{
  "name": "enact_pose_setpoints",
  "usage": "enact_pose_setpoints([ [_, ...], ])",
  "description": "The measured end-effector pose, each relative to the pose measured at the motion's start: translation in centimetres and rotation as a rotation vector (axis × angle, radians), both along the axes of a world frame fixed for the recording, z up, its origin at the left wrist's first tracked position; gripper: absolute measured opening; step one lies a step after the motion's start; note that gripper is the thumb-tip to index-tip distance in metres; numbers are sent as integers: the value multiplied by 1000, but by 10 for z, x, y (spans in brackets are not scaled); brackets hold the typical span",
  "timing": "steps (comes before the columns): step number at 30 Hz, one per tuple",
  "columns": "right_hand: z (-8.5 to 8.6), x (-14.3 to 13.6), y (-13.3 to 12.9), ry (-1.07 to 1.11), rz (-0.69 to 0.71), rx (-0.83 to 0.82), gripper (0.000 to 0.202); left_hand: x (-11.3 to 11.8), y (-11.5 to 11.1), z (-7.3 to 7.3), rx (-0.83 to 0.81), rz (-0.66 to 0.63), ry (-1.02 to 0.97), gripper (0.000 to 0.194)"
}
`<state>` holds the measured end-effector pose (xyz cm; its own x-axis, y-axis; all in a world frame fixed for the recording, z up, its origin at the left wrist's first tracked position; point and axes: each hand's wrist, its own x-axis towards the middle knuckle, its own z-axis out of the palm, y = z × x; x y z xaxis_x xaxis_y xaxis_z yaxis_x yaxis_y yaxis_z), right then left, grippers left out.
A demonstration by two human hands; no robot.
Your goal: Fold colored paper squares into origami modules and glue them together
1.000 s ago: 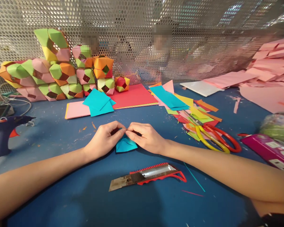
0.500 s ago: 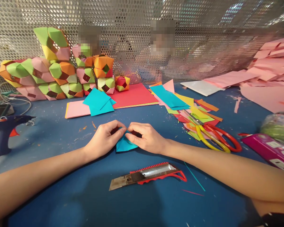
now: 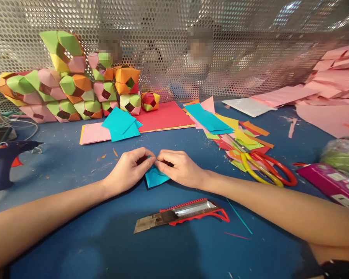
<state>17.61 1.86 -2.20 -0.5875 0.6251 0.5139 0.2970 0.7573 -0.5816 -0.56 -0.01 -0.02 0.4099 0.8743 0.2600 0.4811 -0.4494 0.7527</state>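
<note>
Between my two hands is a small piece of blue paper [image 3: 156, 178], partly folded, its upper part hidden by my fingers. My left hand [image 3: 131, 167] pinches its left side with thumb and fingertips. From the right, my right hand [image 3: 182, 167] pinches it too, so the fingertips of both hands nearly meet at its top. In front of them a red utility knife [image 3: 183, 214] lies flat, blade pointing left. Behind my left hand, a few blue paper squares [image 3: 123, 126] rest on pink and red paper sheets [image 3: 165, 116].
Folded paper balls [image 3: 75, 87] are stacked at the back left, near a hot glue gun [image 3: 2, 162]. Scissors [image 3: 264, 170] lie on paper scraps [image 3: 229, 145] to the right, with a magenta power strip [image 3: 328, 180] beyond. Pink paper [image 3: 334, 77] is piled against the perforated metal screen [image 3: 250, 50].
The blue paper's visible lower part has become narrower, its left corner shifting right between my fingers. Both hands have stayed almost in place.
</note>
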Motion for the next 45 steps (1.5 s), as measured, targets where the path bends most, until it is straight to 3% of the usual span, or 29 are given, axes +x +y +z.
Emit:
enact_pose_setpoints([
  [9,1,0,0,3,10,-6,21,-1,-1,-2,64,-17,-14,18],
  [37,4,0,-1,33,-72,43,20,-1,-3,-1,141,145,-4,14],
  [45,2,-1,0,12,-94,57,20,0,1,-5,99,50,39,12],
])
